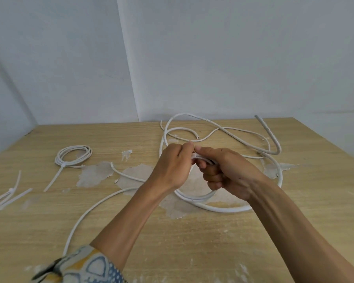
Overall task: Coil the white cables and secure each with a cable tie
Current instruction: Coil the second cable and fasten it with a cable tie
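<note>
While held up over mid-table, sprawls in loose loops across the wooden table (pixel 192 252): thick white cable (pixel 223 209). Gripped by right hand (pixel 229 172), fingers curled round its strands; pinched just beside by left hand (pixel 172 166), fingertips closed. Partly hidden behind both forearms. Nearer left, thinner white cable (pixel 86 213), running toward patterned sleeve (pixel 86 266). Far left, coiled cable (pixel 74 155) cinched with cable tie (pixel 62 165); loose ties (pixel 20 193), blurred, at table edge.
</note>
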